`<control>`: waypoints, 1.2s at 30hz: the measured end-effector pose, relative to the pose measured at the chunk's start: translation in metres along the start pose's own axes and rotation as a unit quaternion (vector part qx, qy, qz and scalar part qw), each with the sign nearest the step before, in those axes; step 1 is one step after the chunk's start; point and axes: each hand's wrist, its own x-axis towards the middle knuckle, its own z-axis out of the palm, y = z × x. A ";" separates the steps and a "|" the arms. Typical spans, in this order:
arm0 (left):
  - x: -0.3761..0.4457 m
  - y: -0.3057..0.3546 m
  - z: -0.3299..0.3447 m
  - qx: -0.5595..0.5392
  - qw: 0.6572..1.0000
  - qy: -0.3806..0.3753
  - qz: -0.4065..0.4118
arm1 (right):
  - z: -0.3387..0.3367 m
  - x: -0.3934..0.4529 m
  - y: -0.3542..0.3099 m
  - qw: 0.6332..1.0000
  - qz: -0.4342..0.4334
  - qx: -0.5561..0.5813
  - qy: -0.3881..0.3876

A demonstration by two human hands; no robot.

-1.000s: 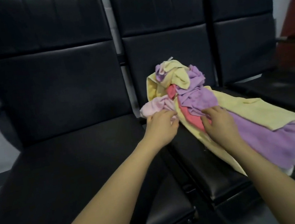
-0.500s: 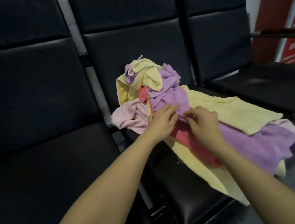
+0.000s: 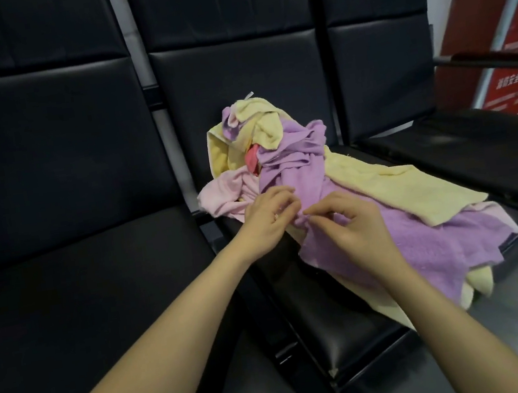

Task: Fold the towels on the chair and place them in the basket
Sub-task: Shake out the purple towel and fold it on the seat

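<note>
We see our left hand [image 3: 268, 216] and our right hand [image 3: 351, 225] close together on the pile of towels [image 3: 297, 171], which lies on the seat of the middle chair [image 3: 331, 316]. Both hands have curled fingers and pinch the near edge of the purple towel [image 3: 431, 248]; the fingertips of the two hands almost touch each other at a small fold of this cloth. The purple towel spreads from our hands to the right and hangs a little over the front edge of the seat. Beyond the right hand a yellow towel [image 3: 400, 189] lies flat on top of the purple one. Just beyond the left hand is a pink towel [image 3: 227, 194], crumpled, at the left edge of the seat. Farther behind both hands the pile rises against the backrest, with a small red towel [image 3: 252, 160] showing between yellow and purple folds. To the left of our left hand stands another black chair [image 3: 81, 288].
</note>
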 end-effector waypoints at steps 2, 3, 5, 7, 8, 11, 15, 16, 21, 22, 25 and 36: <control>-0.015 -0.003 0.001 0.000 1.000 0.015 -0.013 | 0.002 -0.004 -0.001 1.000 0.008 0.003 -0.026; -0.024 -0.005 0.002 0.004 1.000 0.024 -0.017 | 0.003 -0.005 -0.001 0.999 0.017 0.000 -0.042; -0.041 -0.010 0.003 0.012 0.998 0.053 -0.020 | 0.004 -0.006 0.002 0.997 0.044 -0.013 -0.068; -0.056 -0.017 0.000 0.016 0.995 0.091 -0.027 | 0.003 -0.005 0.006 0.995 0.061 -0.024 -0.070; -0.062 -0.020 -0.002 0.023 0.994 0.103 -0.029 | 0.002 -0.004 0.010 0.996 0.062 -0.031 -0.058; -0.072 -0.024 -0.008 0.040 0.992 0.114 -0.042 | 0.004 0.008 0.031 0.989 0.081 -0.123 -0.014; -0.062 -0.018 -0.004 0.091 0.985 0.054 -0.139 | 0.008 0.024 0.054 0.963 0.099 -0.252 -0.006; -0.058 -0.016 -0.001 0.111 0.979 0.034 -0.165 | 0.009 0.026 0.058 0.952 0.094 -0.290 -0.012; -0.048 -0.016 0.017 0.136 0.964 0.061 -0.220 | 0.014 0.020 0.080 0.907 0.078 -0.412 -0.026; -0.048 -0.017 0.019 0.116 0.965 0.083 -0.221 | 0.015 0.018 0.083 0.901 0.074 -0.427 -0.021; -0.047 -0.016 0.021 0.056 0.964 0.148 -0.213 | 0.019 0.018 0.085 0.887 0.081 -0.454 -0.021; -0.052 0.037 -0.036 0.005 0.948 0.287 -0.137 | 0.024 0.003 0.025 0.922 -0.109 -0.337 0.156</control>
